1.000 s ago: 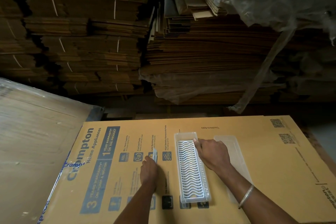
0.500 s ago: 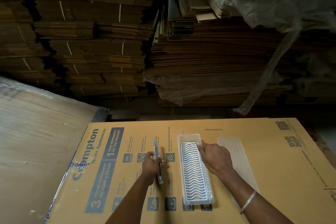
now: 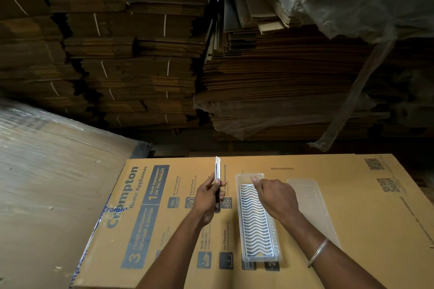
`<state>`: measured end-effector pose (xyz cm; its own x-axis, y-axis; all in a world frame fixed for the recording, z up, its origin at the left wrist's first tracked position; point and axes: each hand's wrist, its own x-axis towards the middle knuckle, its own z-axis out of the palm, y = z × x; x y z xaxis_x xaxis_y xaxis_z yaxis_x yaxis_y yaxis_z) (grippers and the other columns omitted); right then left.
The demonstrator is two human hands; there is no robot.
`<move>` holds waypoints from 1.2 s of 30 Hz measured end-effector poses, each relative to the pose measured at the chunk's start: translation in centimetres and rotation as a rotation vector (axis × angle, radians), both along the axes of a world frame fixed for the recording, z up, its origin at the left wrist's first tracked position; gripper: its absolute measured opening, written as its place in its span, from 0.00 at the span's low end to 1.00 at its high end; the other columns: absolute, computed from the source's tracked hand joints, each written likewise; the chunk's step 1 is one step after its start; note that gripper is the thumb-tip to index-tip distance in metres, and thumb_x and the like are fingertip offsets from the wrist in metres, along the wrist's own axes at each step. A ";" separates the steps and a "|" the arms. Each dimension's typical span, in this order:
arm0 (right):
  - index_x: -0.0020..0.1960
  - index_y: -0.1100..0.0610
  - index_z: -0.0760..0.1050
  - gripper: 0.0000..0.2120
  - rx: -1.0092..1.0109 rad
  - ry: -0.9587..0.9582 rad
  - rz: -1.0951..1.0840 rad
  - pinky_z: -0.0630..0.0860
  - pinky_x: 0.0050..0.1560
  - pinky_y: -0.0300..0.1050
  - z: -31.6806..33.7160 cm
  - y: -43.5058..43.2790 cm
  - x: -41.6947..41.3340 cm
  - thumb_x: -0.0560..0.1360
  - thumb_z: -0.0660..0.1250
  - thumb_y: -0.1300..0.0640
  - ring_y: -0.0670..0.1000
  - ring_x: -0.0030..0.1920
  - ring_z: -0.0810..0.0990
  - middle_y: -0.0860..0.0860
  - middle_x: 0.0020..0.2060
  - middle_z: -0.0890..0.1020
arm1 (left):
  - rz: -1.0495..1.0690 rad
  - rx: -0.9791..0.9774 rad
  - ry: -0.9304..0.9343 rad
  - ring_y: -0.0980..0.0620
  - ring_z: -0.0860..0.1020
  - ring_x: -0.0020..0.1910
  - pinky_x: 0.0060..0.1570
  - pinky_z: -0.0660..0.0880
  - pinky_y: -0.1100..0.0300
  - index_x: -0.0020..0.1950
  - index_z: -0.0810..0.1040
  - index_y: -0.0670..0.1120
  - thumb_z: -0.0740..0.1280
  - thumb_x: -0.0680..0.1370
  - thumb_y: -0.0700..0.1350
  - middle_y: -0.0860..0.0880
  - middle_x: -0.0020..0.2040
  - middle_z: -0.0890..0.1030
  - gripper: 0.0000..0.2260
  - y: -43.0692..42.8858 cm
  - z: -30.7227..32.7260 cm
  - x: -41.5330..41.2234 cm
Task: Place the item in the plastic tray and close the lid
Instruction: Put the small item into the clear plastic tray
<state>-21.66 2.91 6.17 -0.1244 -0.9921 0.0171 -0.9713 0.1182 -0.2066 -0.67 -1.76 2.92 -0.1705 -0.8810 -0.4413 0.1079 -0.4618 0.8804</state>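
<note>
Your left hand (image 3: 207,197) grips thin flat item (image 3: 217,185) edge-up, left of clear plastic tray (image 3: 258,218). Your right hand (image 3: 274,197) curled, fingertips on tray's far end; lid (image 3: 312,206) just right.

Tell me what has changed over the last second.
The left hand has lifted the thin flat item off the cardboard and stood it on edge, raised toward the tray. The right hand stays on the tray's far end; the lid still lies open beside it.
</note>
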 end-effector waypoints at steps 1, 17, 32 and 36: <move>0.42 0.53 0.80 0.35 0.004 0.002 0.000 0.76 0.48 0.50 -0.1 0.1 0.1 0.82 0.40 0.37 0.53 0.37 0.81 0.52 0.36 0.84 | -0.015 0.003 0.007 0.55 0.72 0.32 0.26 0.65 0.61 0.74 0.72 0.50 0.61 0.85 0.46 0.49 0.42 0.79 0.17 0.1 0.3 0.0; 0.43 0.53 0.79 0.34 0.010 0.014 0.014 0.75 0.48 0.50 -0.1 0.7 0.3 0.82 0.40 0.36 0.54 0.39 0.81 0.51 0.38 0.84 | -0.046 0.037 0.205 0.50 0.75 0.39 0.44 0.75 0.56 0.78 0.66 0.47 0.59 0.81 0.27 0.41 0.61 0.78 0.28 0.8 1.6 -0.1; 0.47 0.50 0.81 0.36 -0.027 -0.037 -0.039 0.77 0.49 0.52 -1.6 1.8 -2.1 0.81 0.38 0.33 0.52 0.41 0.82 0.51 0.40 0.85 | -0.054 0.029 -0.357 0.51 0.81 0.36 0.36 0.78 0.55 0.55 0.82 0.42 0.67 0.80 0.42 0.49 0.39 0.84 0.07 1.7 -0.6 -4.3; 0.42 0.51 0.79 0.33 -0.012 -0.051 -0.072 0.76 0.48 0.52 -1.9 3.0 -4.0 0.81 0.40 0.34 0.52 0.39 0.79 0.50 0.37 0.83 | -0.182 0.017 -0.610 0.49 0.83 0.37 0.40 0.82 0.46 0.45 0.85 0.43 0.75 0.72 0.43 0.44 0.42 0.87 0.05 1.7 -2.2 -6.3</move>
